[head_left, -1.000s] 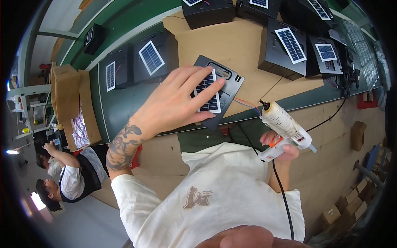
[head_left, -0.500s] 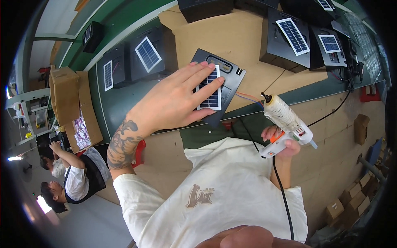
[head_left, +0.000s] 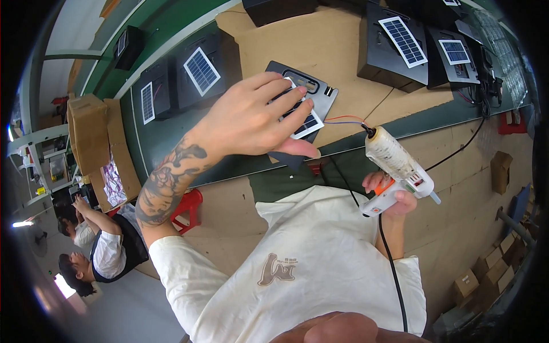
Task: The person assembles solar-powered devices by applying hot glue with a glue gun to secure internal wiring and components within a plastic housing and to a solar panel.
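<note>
My left hand (head_left: 257, 111) lies over a small white-framed solar panel (head_left: 311, 124), its fingers spread and touching the face. The thumb points away past the panel's lower edge. Beneath is a black plastic cover (head_left: 327, 102) with a raised oval slot, resting at the table's near edge; my hand hides part of both. Red and blue wires (head_left: 345, 119) run out from the cover toward the right. In my right hand (head_left: 394, 197) is a white hot glue gun (head_left: 394, 166), gripped by its handle, nozzle up and tilted left, beside the table edge.
A cardboard sheet (head_left: 343, 43) covers part of the green table. Black boxes with solar panels stand left (head_left: 209, 71) and right (head_left: 394, 48). Black cables (head_left: 486, 106) gather at the right. A red stool (head_left: 189, 208) and an open carton (head_left: 88, 134) are left, with people beyond.
The solar panel has turned counterclockwise on the cover, its upper end now leaning left. My left hand's fingers have bent and its thumb swung rightward. The glue gun has barely moved.
</note>
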Tool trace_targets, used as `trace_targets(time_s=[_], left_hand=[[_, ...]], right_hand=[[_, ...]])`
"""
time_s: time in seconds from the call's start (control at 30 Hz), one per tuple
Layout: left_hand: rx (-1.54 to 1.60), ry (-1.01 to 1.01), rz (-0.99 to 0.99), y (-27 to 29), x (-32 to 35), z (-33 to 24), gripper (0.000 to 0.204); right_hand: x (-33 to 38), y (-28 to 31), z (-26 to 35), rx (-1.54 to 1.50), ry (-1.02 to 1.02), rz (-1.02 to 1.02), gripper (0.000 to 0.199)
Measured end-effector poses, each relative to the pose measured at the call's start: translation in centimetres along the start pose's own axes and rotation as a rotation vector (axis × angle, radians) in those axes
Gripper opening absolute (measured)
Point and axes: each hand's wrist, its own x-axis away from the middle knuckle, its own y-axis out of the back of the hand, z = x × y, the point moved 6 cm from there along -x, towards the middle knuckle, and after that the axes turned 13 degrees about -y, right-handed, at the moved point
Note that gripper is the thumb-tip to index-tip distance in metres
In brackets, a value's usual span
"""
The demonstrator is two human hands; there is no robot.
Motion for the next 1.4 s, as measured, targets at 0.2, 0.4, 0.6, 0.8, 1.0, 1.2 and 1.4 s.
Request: trace_targets(time_s=[0.2,0.4,0.6,0.8,1.0,1.2,1.4], left_hand=[[0.105,-0.144,0.019,-1.2,-1.3,3.5,0.043],[0.443,0.064,-0.104,-2.0,-1.1,5.8,0.048],[0.785,0.313,-0.202,-2.4,2.0,6.5,0.039],[0.725,0.521,-0.451,-5.2,5.5,4.8,0.022],[0.555,0.684,-0.648,-4.7,4.2,3.6,0.023],[0.683,1.000,-0.769,-5.7,5.0,3.0,0.034],[0.737,0.848,-0.978,-7.4,6.1,2.3,0.031]], right_hand=[[0.4,0.1,-0.2,0.008,-0.007,-0.049,0.039],[0.9,0.1,-0.1,0.024,-0.004,-0.068,0.039],[1.4,-0.1,0.1,0.040,0.011,-0.097,0.041],[-0.1,-2.0,1.0,0.070,0.002,-0.019,0.043],[-2.6,-4.4,2.6,0.083,-0.039,0.002,0.048],[-5.3,-8.3,7.1,0.372,-0.146,-0.098,0.044],[-6.0,-11.2,9.1,0.617,-0.279,-0.276,0.043]])
